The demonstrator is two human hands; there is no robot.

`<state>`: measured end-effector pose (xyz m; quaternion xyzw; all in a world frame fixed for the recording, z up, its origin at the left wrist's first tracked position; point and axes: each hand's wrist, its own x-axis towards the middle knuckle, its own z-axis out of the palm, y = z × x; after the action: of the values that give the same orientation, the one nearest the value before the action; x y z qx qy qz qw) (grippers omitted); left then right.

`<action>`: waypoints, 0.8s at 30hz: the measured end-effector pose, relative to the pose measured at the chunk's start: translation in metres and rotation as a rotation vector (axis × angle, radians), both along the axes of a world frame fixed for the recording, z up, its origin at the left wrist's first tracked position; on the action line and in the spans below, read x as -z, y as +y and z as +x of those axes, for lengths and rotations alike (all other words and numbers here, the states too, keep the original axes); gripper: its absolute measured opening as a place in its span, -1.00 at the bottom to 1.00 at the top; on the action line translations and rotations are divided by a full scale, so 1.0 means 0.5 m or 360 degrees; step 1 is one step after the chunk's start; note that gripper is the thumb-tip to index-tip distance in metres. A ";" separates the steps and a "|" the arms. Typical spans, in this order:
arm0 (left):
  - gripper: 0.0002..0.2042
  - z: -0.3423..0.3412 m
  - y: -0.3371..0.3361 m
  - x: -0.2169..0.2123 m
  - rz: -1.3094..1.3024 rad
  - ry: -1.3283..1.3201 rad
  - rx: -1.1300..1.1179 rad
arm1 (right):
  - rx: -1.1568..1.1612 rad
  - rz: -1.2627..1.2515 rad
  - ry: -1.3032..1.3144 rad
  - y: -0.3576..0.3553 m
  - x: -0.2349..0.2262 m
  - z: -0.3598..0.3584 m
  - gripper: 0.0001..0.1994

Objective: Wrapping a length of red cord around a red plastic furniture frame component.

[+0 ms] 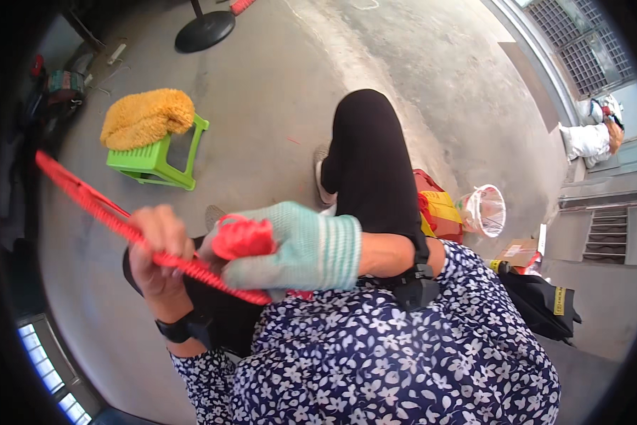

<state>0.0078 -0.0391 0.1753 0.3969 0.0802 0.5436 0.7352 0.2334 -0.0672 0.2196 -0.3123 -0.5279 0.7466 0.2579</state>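
A long red strip (92, 198), ribbed like gathered fabric or braided cord, slants across my lap from the upper left down to the right. My bare left hand (161, 248) has its fingers wrapped round it, somewhat smeared by motion. Its lower end passes beneath my right hand (294, 241), which wears a pale green knitted glove with white cuff stripes. Between the gloved thumb and fingers sits a bunched red piece (242, 238) of similar look. Whether it joins the strip is hidden by the glove.
A green plastic stool (155, 159) with a fluffy yellow cushion (147, 117) stands ahead at left. Beyond it is a round black base (205, 32). On my right are a red and yellow bag (442, 212), a clear bucket (485, 210) and a black bag (545, 304).
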 end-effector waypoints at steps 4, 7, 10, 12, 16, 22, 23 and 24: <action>-0.87 0.077 0.045 -0.085 -0.0288 0.0631 0.0056 | 0.0464 0.0422 -0.0024 0.014 0.011 0.021 -0.72; -0.88 0.098 0.040 -0.136 -0.0380 0.0864 0.0028 | 0.0315 0.0171 -0.0023 0.022 -0.002 0.034 -0.71; -0.83 0.098 0.033 -0.161 -0.0430 0.1186 -0.0024 | 0.0153 0.0000 -0.0157 0.031 0.005 0.033 -0.74; -0.84 0.100 0.026 -0.154 -0.0624 0.1332 -0.0083 | 0.0108 -0.0042 -0.0169 0.038 0.026 0.047 -0.75; -0.89 0.063 -0.013 -0.062 -0.0940 0.1207 -0.0135 | 0.0052 0.0132 -0.0190 0.057 0.128 0.056 -0.78; -0.90 0.064 -0.072 0.097 -0.1328 0.0722 -0.0109 | 0.0541 -0.0761 0.0784 0.059 0.217 0.040 -0.70; -0.90 0.060 -0.073 0.102 -0.1233 0.0764 -0.0064 | 0.0536 -0.0778 0.0766 0.059 0.218 0.026 -0.70; -0.91 0.055 -0.072 0.106 -0.1133 0.0809 -0.0024 | 0.0666 -0.0871 0.0875 0.061 0.217 0.008 -0.72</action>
<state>0.0351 -0.0752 0.1224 0.2392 0.4439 0.3723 0.7792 0.2376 -0.0365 0.1112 -0.2589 -0.1480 0.8459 0.4421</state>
